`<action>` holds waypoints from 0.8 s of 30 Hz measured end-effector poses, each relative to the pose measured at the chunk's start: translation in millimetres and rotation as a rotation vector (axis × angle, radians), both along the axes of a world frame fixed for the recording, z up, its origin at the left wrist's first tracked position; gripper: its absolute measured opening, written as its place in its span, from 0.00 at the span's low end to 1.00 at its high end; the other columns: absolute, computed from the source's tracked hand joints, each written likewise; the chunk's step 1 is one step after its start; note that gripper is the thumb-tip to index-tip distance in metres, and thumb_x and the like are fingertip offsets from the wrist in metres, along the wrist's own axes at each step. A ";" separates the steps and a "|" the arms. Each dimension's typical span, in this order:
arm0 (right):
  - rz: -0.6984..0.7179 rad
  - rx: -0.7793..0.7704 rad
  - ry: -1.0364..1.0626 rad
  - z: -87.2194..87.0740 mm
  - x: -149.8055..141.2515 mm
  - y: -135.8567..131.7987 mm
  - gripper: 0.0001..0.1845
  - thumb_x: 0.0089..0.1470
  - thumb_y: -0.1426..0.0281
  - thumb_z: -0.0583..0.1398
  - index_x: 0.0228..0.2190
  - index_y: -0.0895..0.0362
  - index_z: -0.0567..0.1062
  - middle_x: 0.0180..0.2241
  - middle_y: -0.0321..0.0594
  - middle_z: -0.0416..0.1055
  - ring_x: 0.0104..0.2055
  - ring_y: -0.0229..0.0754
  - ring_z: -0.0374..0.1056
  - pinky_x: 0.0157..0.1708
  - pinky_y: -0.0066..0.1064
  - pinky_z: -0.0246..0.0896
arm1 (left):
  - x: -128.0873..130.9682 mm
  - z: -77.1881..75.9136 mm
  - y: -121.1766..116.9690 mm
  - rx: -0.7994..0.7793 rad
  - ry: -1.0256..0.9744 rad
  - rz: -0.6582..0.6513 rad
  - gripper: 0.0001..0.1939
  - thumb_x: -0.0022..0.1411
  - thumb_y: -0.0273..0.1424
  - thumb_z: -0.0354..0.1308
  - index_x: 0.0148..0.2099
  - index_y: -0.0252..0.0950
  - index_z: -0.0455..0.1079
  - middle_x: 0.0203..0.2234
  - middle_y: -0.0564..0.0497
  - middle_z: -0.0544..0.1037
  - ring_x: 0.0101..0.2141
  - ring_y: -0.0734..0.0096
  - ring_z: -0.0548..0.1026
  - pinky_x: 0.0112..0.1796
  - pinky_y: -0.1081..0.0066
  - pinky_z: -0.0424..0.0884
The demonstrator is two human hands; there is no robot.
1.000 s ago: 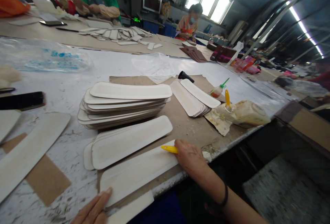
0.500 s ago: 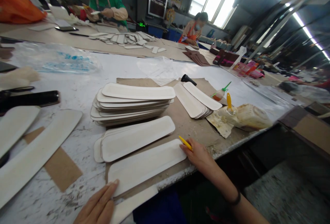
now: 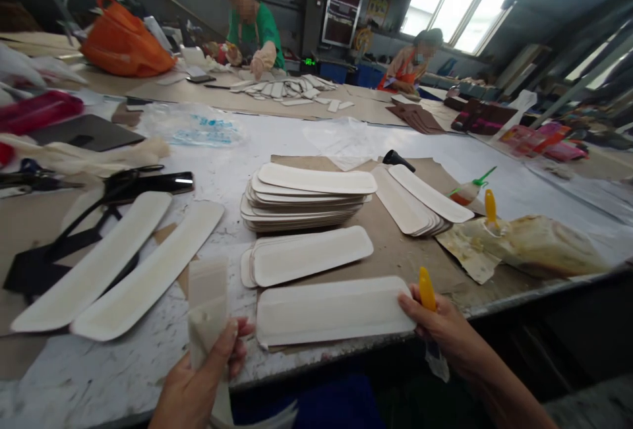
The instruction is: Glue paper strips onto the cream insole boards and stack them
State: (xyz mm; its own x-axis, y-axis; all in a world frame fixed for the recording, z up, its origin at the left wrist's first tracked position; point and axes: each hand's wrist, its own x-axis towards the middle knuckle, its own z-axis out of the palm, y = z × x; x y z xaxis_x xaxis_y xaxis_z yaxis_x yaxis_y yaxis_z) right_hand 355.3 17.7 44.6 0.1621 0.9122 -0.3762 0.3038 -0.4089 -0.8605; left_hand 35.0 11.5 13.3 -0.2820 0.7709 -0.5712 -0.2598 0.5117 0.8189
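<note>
My left hand (image 3: 200, 376) is closed on a pale, slightly see-through strip (image 3: 208, 290) that hangs past the table's front edge. My right hand (image 3: 440, 323) grips a yellow-handled tool (image 3: 426, 288), its whitish lower end pointing down. The thumb of that hand rests on the right end of a long white rounded panel (image 3: 331, 310), which lies flat at the front edge. Just behind is a small fanned pile of like panels (image 3: 311, 254). A taller stack (image 3: 311, 185) stands beyond it, and another fanned set (image 3: 410, 201) lies to the right.
Two white panels (image 3: 148, 271) lie at left beside a black strap-like item (image 3: 59, 251). To the right are a stained glue bag (image 3: 548, 244) with a yellow handle (image 3: 490, 208) and a green-tipped bottle (image 3: 467, 193). Two people work across the table.
My left hand has left the front panel and now holds the pale strip upright. The yellow tool has turned from slanting to upright in my right hand. The view has shifted left.
</note>
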 end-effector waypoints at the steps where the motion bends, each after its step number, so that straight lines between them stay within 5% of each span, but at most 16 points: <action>1: 0.003 -0.004 0.024 0.4 -0.8 -1.4 0.30 0.42 0.42 0.60 0.25 0.57 0.62 0.21 0.28 0.49 0.22 0.31 0.45 0.20 0.24 0.43 | 0.2 1.0 0.3 0.014 -0.020 0.001 0.32 0.39 0.49 0.68 0.40 0.29 0.72 0.23 0.51 0.76 0.21 0.79 0.65 0.23 0.79 0.65; 5: 0.020 -0.031 0.068 0.8 -3.3 -4.4 0.32 0.40 0.41 0.60 0.26 0.57 0.62 0.21 0.28 0.48 0.22 0.31 0.43 0.20 0.24 0.41 | 1.2 3.1 1.3 -0.010 -0.017 -0.006 0.39 0.30 0.48 0.71 0.42 0.26 0.71 0.22 0.51 0.74 0.21 0.78 0.64 0.22 0.78 0.60; 16: 0.030 -0.058 0.072 13.1 3.2 -12.0 0.33 0.41 0.40 0.59 0.30 0.58 0.65 0.23 0.31 0.53 0.24 0.32 0.46 0.22 0.24 0.42 | 7.1 11.3 5.2 0.019 0.110 -0.172 0.34 0.34 0.50 0.68 0.39 0.31 0.73 0.13 0.61 0.57 0.18 0.82 0.51 0.20 0.79 0.47; 21: 0.048 -0.057 0.101 16.1 4.1 -13.7 0.31 0.43 0.41 0.59 0.29 0.59 0.66 0.22 0.30 0.51 0.23 0.32 0.46 0.21 0.24 0.42 | 16.7 21.4 6.2 0.042 0.090 -0.076 0.27 0.29 0.46 0.71 0.31 0.33 0.75 0.21 0.52 0.75 0.27 0.70 0.69 0.28 0.76 0.63; 24: 0.039 -0.043 0.107 15.5 8.6 -14.3 0.30 0.44 0.43 0.59 0.29 0.58 0.66 0.23 0.30 0.51 0.23 0.31 0.46 0.21 0.23 0.42 | 21.1 18.3 7.9 0.032 0.092 -0.012 0.28 0.28 0.45 0.72 0.31 0.32 0.73 0.22 0.52 0.76 0.28 0.70 0.71 0.30 0.77 0.65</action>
